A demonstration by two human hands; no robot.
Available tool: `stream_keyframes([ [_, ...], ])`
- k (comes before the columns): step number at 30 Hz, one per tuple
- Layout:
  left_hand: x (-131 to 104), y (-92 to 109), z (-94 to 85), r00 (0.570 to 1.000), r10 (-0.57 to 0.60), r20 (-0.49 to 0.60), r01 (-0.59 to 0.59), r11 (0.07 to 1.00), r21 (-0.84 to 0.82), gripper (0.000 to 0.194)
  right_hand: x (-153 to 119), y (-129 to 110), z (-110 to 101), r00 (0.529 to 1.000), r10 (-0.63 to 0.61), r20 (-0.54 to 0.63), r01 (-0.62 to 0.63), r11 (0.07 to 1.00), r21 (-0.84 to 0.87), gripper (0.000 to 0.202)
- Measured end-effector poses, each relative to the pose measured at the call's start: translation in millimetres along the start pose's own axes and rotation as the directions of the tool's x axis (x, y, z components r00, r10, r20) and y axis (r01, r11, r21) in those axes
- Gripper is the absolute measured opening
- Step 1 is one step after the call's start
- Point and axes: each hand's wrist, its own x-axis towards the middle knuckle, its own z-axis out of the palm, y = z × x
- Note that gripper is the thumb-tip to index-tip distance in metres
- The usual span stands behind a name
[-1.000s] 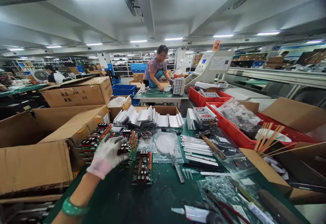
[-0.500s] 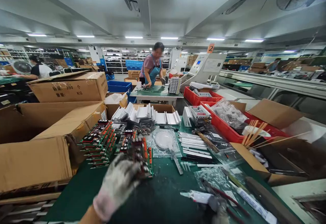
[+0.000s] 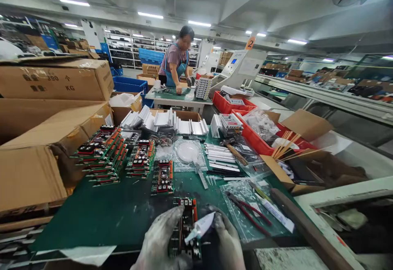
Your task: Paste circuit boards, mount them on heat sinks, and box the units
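My gloved left hand (image 3: 162, 239) grips a green circuit board (image 3: 186, 221) with black and orange parts along its left side, at the front of the table. In my gloved right hand (image 3: 226, 237) is a white glue tube (image 3: 201, 226), its nozzle pointing down and left over that board. Just beyond lies a single circuit board (image 3: 162, 176). Behind it stand a short stack of boards (image 3: 141, 158) and a taller stack of boards (image 3: 102, 153) at the left.
Pliers (image 3: 248, 212) with red handles and another tube (image 3: 274, 212) lie on plastic bags at right. A white round dish (image 3: 187, 152), metal strips (image 3: 222, 153) and a hammer (image 3: 236, 153) are farther back. Cartons (image 3: 27, 151) flank the left; red bins (image 3: 256, 133) the right. A co-worker (image 3: 176, 63) stands beyond.
My left hand has moved right and toward me with a board. My right hand has brought the tube from the right over the board. The view has shifted.
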Motion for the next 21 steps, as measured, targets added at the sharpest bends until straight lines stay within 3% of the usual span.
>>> stream_keyframes([
  [3,10,8,-0.4,0.993,-0.112,0.039,0.118,0.960,-0.253,0.057,-6,-15,14,0.983,0.107,0.147,-0.119,0.990,0.073,0.062],
  [5,13,12,2.3,0.987,-0.154,0.044,0.159,0.916,-0.368,0.041,-9,-26,16,0.982,0.081,0.168,-0.077,0.997,-0.029,0.059],
  [7,16,14,3.0,0.988,-0.156,0.010,0.149,0.921,-0.360,0.036,-13,-34,16,0.988,0.023,0.151,0.008,0.978,-0.207,0.052],
  [11,24,20,-2.1,0.986,0.162,0.028,-0.149,0.955,-0.257,0.032,-16,-41,12,0.988,-0.033,0.150,0.094,0.903,-0.418,0.049],
  [13,27,21,-4.2,0.973,0.228,0.041,-0.207,0.937,-0.282,0.029,-16,-40,8,0.989,-0.005,0.150,0.067,0.909,-0.411,0.051],
  [16,24,21,-4.2,0.998,-0.059,-0.003,0.052,0.898,-0.437,0.027,-15,-37,0,0.955,0.107,0.277,-0.039,0.970,-0.241,0.061],
  [18,20,21,-3.0,0.961,-0.269,0.061,0.252,0.765,-0.593,0.031,-17,-33,-2,0.904,0.181,0.387,-0.163,0.983,-0.078,0.069],
  [19,18,21,-2.3,0.941,-0.316,0.118,0.313,0.688,-0.655,0.034,-19,-31,-2,0.887,0.204,0.413,-0.218,0.976,-0.014,0.070],
  [21,16,19,-1.0,0.923,-0.316,0.221,0.376,0.606,-0.701,0.040,-24,-25,2,0.899,0.213,0.382,-0.252,0.966,0.056,0.066],
])
